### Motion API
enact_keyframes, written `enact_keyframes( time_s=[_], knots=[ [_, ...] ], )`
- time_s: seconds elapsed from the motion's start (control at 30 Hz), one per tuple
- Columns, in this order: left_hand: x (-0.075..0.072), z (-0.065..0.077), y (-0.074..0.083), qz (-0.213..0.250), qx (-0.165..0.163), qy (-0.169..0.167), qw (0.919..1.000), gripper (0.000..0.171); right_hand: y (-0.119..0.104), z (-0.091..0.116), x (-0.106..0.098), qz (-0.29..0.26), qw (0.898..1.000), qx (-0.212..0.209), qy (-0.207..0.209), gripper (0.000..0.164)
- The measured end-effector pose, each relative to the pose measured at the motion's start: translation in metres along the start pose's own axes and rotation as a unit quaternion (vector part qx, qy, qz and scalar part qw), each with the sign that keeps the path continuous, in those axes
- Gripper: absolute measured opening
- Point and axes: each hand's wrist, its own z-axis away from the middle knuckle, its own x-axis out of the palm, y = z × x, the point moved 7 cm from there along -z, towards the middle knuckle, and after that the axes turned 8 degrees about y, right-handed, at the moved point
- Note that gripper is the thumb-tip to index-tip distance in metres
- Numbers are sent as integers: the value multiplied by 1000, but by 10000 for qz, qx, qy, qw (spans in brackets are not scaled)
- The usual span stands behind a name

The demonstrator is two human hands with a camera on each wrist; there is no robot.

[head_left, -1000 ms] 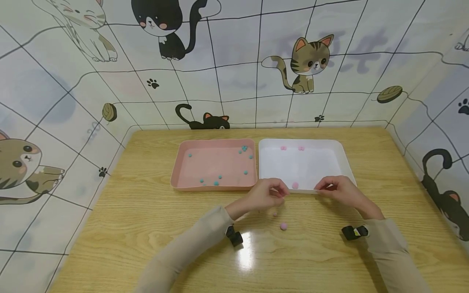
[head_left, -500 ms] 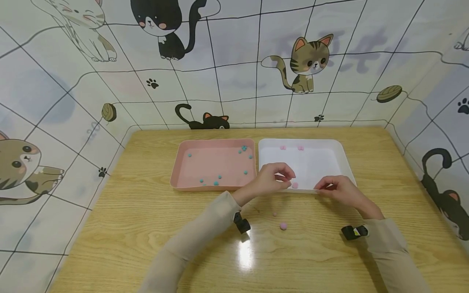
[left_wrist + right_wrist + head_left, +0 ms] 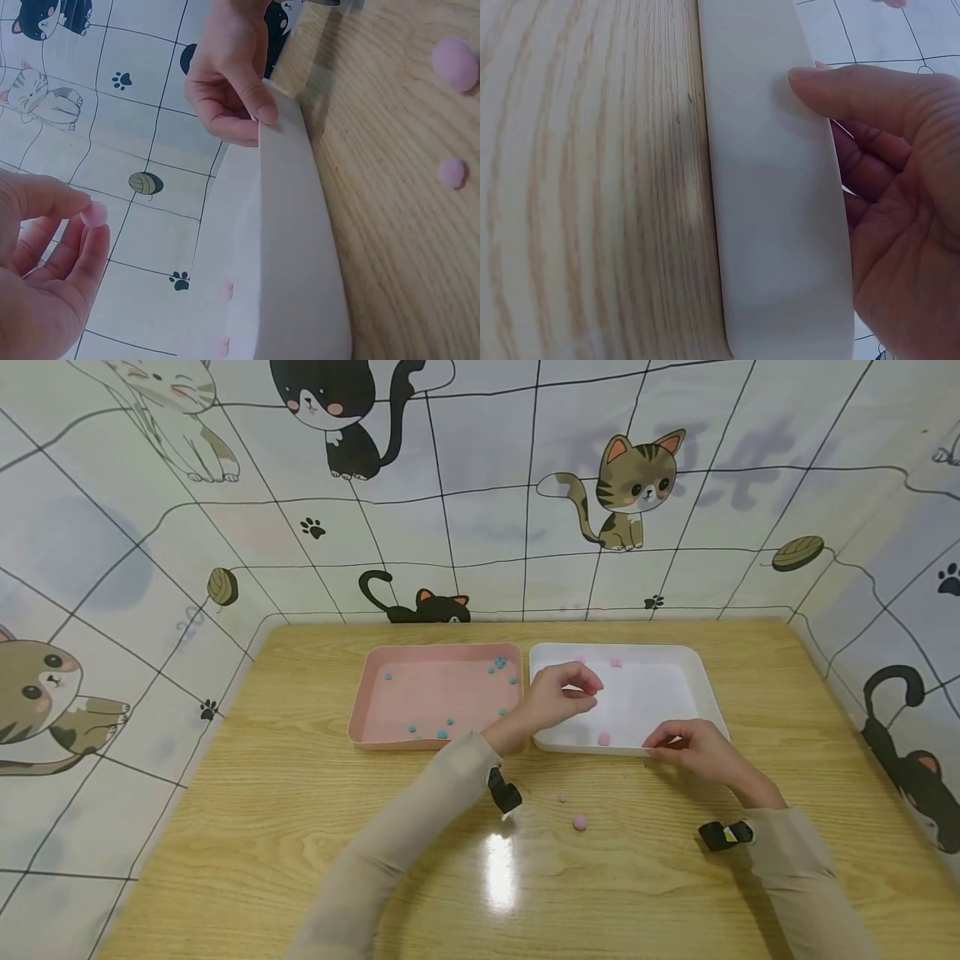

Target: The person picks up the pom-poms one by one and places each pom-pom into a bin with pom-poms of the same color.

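Head view is showing the left hand moving farther over the white tray, pinching a pink ball, the right hand gripping the near rim, two pink pieces remaining on the desk.

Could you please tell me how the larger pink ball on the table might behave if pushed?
The ball would probably roll, being rounded. Its matte surface suggests it may not be very slippery.
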Motion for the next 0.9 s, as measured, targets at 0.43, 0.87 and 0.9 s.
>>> enact_keyframes(
  time_s=[0.43, 0.87, 0.9],
  knots=[
    [-6, -24, 1, -17, -45, 286, 9996, 15, 2, -1, 0, -16, 10000, -9, -45, 11],
    [-5, -43, -3, 62, -206, 632, 9978, 15, 0, -1, 0, -59, 10000, 7, -62, 11],
    [-5, -45, -2, 64, -179, 642, 9978, 14, 0, -1, 0, -52, 10000, -1, -67, 11]
  ],
)
